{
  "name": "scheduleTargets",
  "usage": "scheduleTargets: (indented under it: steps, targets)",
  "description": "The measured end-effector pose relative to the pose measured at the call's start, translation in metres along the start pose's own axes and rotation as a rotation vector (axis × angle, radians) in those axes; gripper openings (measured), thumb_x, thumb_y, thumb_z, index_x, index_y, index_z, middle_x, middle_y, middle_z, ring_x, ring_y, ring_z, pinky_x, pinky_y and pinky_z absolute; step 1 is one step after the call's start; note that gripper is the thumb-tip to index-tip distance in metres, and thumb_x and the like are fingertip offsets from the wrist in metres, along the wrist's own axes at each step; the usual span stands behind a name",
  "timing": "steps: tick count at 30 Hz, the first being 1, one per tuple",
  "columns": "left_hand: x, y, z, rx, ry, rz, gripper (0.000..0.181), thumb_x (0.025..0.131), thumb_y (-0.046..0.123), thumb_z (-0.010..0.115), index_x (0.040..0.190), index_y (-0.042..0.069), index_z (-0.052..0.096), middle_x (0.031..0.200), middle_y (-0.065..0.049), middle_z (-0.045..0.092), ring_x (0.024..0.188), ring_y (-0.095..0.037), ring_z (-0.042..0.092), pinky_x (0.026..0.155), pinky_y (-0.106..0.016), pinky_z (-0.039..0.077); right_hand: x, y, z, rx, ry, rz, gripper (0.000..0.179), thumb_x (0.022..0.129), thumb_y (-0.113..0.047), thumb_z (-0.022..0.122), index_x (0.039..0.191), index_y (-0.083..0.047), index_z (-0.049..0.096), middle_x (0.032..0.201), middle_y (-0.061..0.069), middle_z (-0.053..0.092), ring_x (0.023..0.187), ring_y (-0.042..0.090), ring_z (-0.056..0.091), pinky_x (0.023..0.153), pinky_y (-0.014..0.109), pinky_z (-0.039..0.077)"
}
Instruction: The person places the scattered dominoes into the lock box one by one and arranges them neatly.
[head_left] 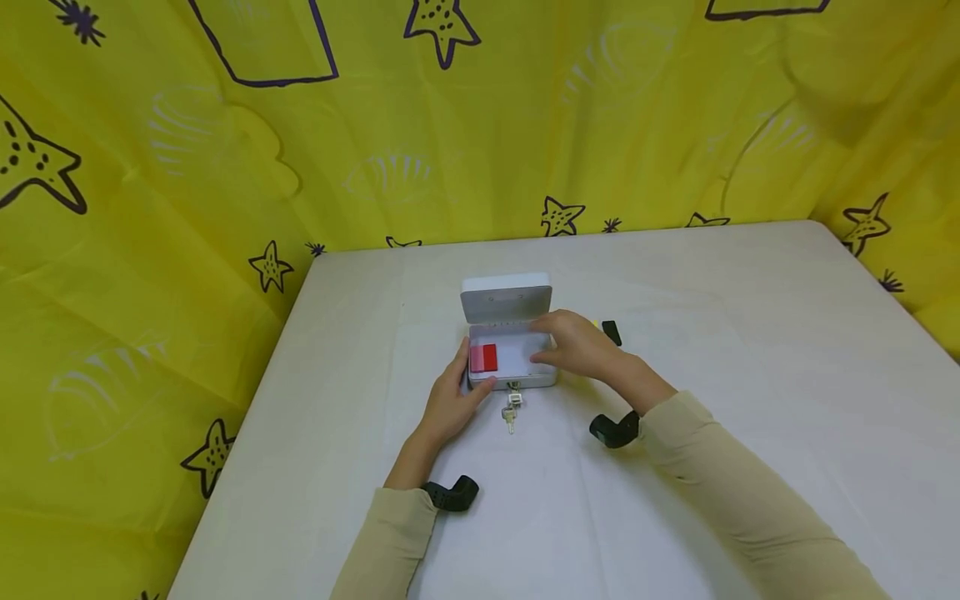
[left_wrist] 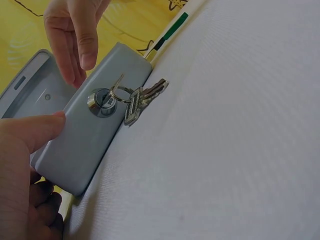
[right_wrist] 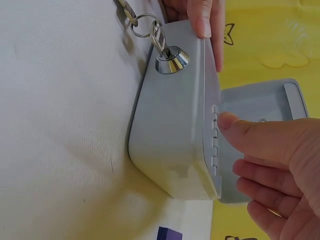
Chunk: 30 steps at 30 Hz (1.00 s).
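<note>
A small grey metal cash box (head_left: 513, 381) stands on the table with its lid (head_left: 507, 302) raised at the back. Keys on a ring (left_wrist: 137, 100) hang from its front lock (left_wrist: 101, 102), one key inserted. Inside, a pink block (head_left: 477, 359) and a red block (head_left: 490, 357) lie side by side at the left end. My left hand (head_left: 450, 403) grips the box's left front corner, thumb on the front rim and fingers along the side. Over the box's right end is my right hand (head_left: 581, 343), thumb and fingers spread with nothing between them.
A dark block (head_left: 611, 332) lies on the table just right of the box, partly behind my right hand. The left wrist view shows a green strip (left_wrist: 176, 26) beyond the box. A yellow patterned curtain (head_left: 480, 125) hangs behind the white-covered table (head_left: 750, 375).
</note>
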<state>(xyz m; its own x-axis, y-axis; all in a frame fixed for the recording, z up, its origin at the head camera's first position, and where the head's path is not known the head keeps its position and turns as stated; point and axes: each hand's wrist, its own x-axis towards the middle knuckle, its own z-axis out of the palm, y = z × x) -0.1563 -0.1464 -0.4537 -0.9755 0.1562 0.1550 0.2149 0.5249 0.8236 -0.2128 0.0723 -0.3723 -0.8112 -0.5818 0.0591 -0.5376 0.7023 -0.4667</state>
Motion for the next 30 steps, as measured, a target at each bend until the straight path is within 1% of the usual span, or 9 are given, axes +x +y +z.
scheduleTargets:
  steps: [3,9,15,19,22,30]
  targets:
    - [0.0,0.0,0.0,-0.001,-0.003,0.001,0.077,0.087,0.033,0.06,0.146,0.005,0.019,0.148,-0.009,0.025,0.134,-0.024,0.024,0.107,-0.039,0.023,-0.005,0.003,-0.002,-0.003,0.009,-0.017,0.045,0.077,-0.016,0.075,0.113,0.006,0.062,0.114,0.018,0.06,0.109,0.032,0.053,0.093,0.044,0.041]
    - [-0.001,-0.001,-0.001,0.006,0.001,-0.003,0.077,0.087,0.033,0.06,0.147,0.006,0.019,0.148,-0.008,0.025,0.134,-0.023,0.024,0.107,-0.038,0.023,-0.014,0.012,-0.007,0.018,0.04,-0.061,0.041,0.076,-0.012,0.075,0.109,0.008,0.063,0.108,0.018,0.063,0.102,0.032,0.056,0.09,0.044,0.043]
    - [0.0,-0.002,0.0,0.01,0.0,-0.002,0.077,0.088,0.034,0.06,0.147,0.006,0.019,0.148,-0.008,0.025,0.134,-0.022,0.023,0.107,-0.038,0.022,-0.022,0.02,-0.01,0.024,0.032,-0.002,0.043,0.077,-0.013,0.074,0.112,0.009,0.061,0.111,0.019,0.062,0.107,0.034,0.054,0.093,0.047,0.041]
    - [0.0,-0.002,0.0,0.016,0.002,-0.001,0.077,0.088,0.034,0.06,0.147,0.006,0.019,0.148,-0.008,0.025,0.134,-0.022,0.023,0.107,-0.037,0.023,-0.026,0.025,-0.01,0.023,0.014,0.033,0.045,0.079,-0.016,0.073,0.114,0.009,0.06,0.112,0.019,0.061,0.107,0.034,0.054,0.092,0.047,0.041]
    - [-0.001,-0.001,0.0,0.018,0.002,-0.003,0.077,0.087,0.034,0.06,0.147,0.007,0.019,0.148,-0.008,0.025,0.134,-0.022,0.023,0.107,-0.037,0.023,-0.029,0.028,-0.008,0.031,0.002,0.047,0.045,0.08,-0.018,0.072,0.115,0.008,0.06,0.114,0.019,0.061,0.108,0.034,0.054,0.092,0.048,0.042]
    - [-0.001,0.0,0.001,0.014,-0.01,-0.016,0.077,0.088,0.038,0.058,0.147,0.008,0.018,0.149,-0.007,0.023,0.135,-0.022,0.022,0.106,-0.039,0.023,-0.04,0.039,-0.005,0.049,0.015,0.072,0.041,0.079,-0.016,0.072,0.111,0.007,0.062,0.112,0.02,0.061,0.108,0.036,0.053,0.092,0.049,0.041]
